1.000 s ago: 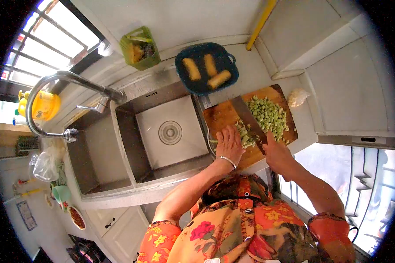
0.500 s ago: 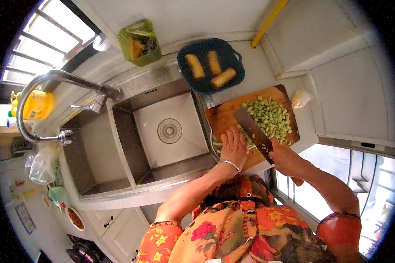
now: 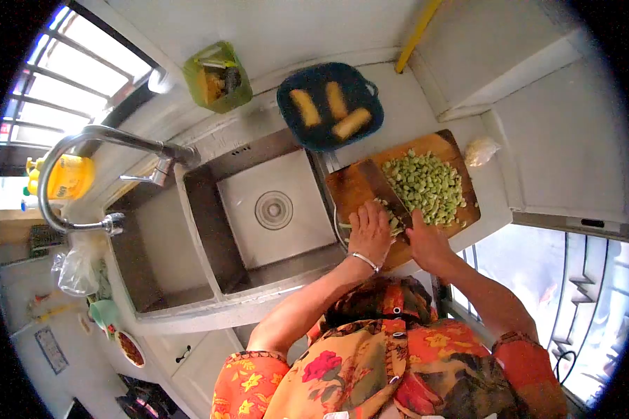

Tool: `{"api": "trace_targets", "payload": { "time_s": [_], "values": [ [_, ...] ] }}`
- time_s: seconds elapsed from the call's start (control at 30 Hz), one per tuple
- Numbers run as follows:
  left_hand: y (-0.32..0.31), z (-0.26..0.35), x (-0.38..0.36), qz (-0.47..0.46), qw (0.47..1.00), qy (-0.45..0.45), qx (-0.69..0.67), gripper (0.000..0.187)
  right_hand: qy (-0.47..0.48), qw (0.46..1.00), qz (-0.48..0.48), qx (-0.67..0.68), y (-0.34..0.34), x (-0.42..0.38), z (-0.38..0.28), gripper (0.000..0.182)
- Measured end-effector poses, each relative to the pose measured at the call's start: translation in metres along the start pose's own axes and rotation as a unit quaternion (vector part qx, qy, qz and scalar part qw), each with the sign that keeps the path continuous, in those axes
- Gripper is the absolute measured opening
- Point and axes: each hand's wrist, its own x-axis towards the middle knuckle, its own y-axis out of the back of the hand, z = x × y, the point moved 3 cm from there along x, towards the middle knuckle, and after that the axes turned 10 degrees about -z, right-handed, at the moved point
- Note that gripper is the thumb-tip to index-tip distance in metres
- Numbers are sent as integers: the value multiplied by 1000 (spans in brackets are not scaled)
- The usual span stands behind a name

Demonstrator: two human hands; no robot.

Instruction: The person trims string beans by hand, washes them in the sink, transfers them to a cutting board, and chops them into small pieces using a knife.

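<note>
My right hand (image 3: 426, 241) is closed round the handle of a wide-bladed knife (image 3: 384, 187), whose blade lies over a wooden cutting board (image 3: 347, 183). Close to the blade, my left hand (image 3: 370, 230), with a bracelet at the wrist, presses its bent fingers on thin green stalks (image 3: 396, 225) at the board's near edge. What the fingertips cover is partly hidden. A heap of chopped green pieces (image 3: 426, 185) lies on the board, right of the blade.
A dark blue basin (image 3: 321, 129) with three yellowish rolls stands behind the board. Left of it are a green container (image 3: 234, 101) and a double steel sink (image 3: 279, 251) with a tall faucet (image 3: 112, 133). A small whitish bag (image 3: 481, 151) sits right of the board.
The knife and my right hand have moved left, closer to my left hand. The camera view has shifted slightly.
</note>
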Motion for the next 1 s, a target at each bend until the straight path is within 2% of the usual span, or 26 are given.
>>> {"api": "trace_targets", "payload": {
  "time_s": [0.07, 0.17, 0.27, 0.4, 0.47, 0.6, 0.67, 0.8, 0.87, 1.0],
  "values": [
    [-8, -2, -1, 24, 999, -10, -25, 83, 17, 997, 62, 31, -6, 2, 9, 29],
    [-1, 0, -1, 10, 1000, 3, -23, 88, 20, 994, 79, 79, -5, 0, 18, 29],
    [3, -1, -4, 41, 999, -2, -8, 93, -7, 993, 71, 91, -9, 2, 23, 31],
    [31, 4, -8, 11, 999, 11, -33, 90, -17, 996, 60, 67, 1, -15, 13, 30],
    [41, 6, -11, -29, 999, 25, -15, 98, -31, 995, 69, 66, 7, -24, 12, 29],
    [45, -1, -18, 24, 1000, 0, -10, 104, -30, 996, 81, 20, 25, -50, -8, 29],
    [48, -7, -20, 40, 998, -27, -38, 101, -57, 997, 30, 31, 27, -55, -11, 27],
    [40, -17, -24, 88, 991, -77, -70, 94, -37, 999, 33, 5, 21, -62, -5, 25],
    [37, -19, -23, 99, 984, -103, -106, 84, 1, 999, 34, -2, 15, -58, 1, 24],
    [31, -23, -21, 118, 977, -117, -132, 77, -12, 1000, 18, 7, 14, -51, -2, 23]
  ]
}}
